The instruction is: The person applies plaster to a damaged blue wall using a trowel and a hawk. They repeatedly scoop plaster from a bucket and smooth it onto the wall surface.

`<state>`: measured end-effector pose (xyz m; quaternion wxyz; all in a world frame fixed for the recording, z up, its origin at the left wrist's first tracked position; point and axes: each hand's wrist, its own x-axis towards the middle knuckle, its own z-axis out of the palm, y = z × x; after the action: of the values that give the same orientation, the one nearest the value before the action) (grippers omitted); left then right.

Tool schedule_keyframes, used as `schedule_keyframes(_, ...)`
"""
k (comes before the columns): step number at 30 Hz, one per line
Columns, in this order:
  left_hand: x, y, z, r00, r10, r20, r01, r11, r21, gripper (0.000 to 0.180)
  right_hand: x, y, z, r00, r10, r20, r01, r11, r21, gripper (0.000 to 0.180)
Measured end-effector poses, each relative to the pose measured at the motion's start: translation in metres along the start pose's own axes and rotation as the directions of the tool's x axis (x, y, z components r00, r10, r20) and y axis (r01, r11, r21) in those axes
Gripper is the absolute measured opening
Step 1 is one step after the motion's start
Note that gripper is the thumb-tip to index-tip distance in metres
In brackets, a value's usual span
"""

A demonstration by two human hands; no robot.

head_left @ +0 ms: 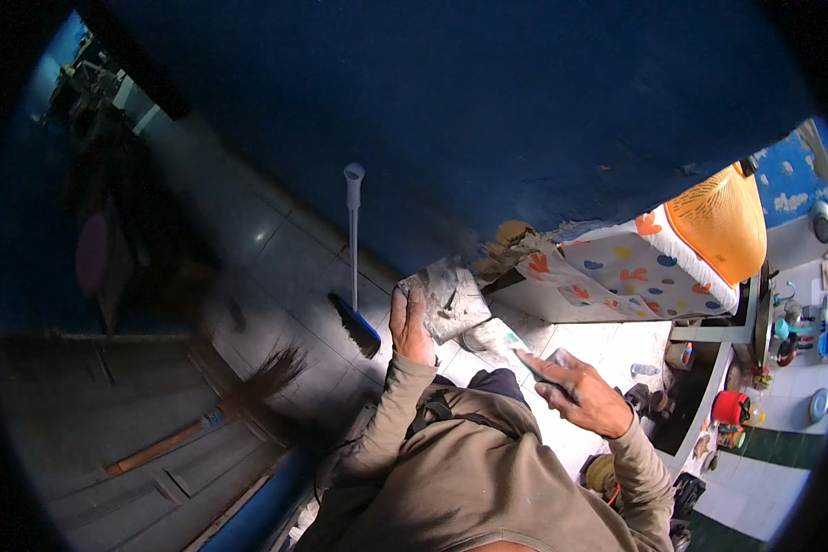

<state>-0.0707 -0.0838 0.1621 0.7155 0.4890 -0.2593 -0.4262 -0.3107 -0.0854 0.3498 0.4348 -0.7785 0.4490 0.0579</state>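
My left hand [412,329] grips the left edge of a flat, squarish board [443,296] smeared with grey-white filler. Closed around a handle, my right hand [581,394] holds a putty knife [493,339]. Its wide, pale blade points left and reaches the board's lower right edge; I cannot tell whether the two touch. Just beyond the board, the lower corner of a dark blue wall [488,120] is broken, with crumbling tan and grey plaster [511,250] showing.
A blue-headed broom [354,239] leans left of the board. A straw broom [267,373] lies by a wooden door [92,414]. To the right stand a patterned cloth-covered surface [630,267], an orange basket [722,225], kitchenware and a red pot [730,407]. A plastic bottle [645,369] lies on the tiles.
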Motion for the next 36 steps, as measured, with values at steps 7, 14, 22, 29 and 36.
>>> schedule_keyframes(7,-0.027,0.028,0.024,0.958,0.255,0.131,-0.274,0.949,0.159,0.032,0.020,0.003,0.027,0.977,-0.099,-0.191,0.112,0.992,0.061,0.052)
schedule_keyframes(14,-0.029,0.032,-0.001,0.902,0.340,0.266,-0.405,0.881,0.247,0.028,0.001,-0.012,0.014,0.927,-0.088,-0.365,0.134,0.986,0.104,0.053)
schedule_keyframes(22,-0.030,0.009,-0.035,0.977,0.198,0.075,-0.211,0.881,0.423,0.033,-0.006,-0.014,-0.016,0.933,-0.065,-0.355,0.096,0.993,0.070,0.054)
schedule_keyframes(29,-0.020,0.002,-0.061,0.981,0.192,-0.007,-0.169,0.882,0.441,0.040,0.024,0.025,-0.014,0.919,-0.042,-0.392,0.096,0.988,0.119,0.055)
schedule_keyframes(36,-0.024,-0.023,-0.069,0.990,0.137,-0.023,-0.118,0.918,0.377,0.029,0.043,0.041,-0.018,0.900,-0.109,-0.423,0.138,0.990,0.039,0.044)
